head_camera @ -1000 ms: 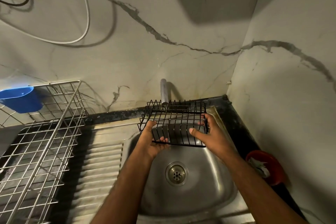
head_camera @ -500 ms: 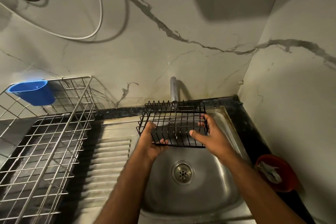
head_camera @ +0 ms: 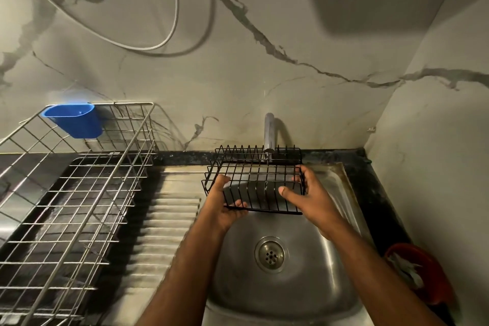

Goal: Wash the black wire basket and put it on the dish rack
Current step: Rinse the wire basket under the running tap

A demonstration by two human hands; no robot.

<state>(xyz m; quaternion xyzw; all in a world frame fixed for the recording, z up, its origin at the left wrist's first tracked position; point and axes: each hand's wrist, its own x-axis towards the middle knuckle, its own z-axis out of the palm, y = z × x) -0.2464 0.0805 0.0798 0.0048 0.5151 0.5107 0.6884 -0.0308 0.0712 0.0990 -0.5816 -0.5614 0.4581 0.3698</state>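
Both hands hold the black wire basket over the far part of the steel sink, just below the spout of the tap, which stands at the back wall. The left hand takes the basket at its near left corner: the thumb lies up along the left side wires and the fingers curl under the bottom edge, so its grip is clamped on the basket. The right hand takes the right end, with the thumb pressed across the near wires and the fingers wrapped round the right side, so that grip is clamped on the basket too. The basket is held clear of the sink bottom, its open side facing the camera and tilted a little. The drain lies in the bowl below and nearer than the basket. No water can be made out at the spout. To the left, beyond the ribbed draining board, the metal dish rack stands on the dark tabletop, well apart from the basket. A blue cup hangs on the rack's far rim. At the right, by the side wall, sits a red bowl with something pale in it. Cables loop across the marbled wall above.
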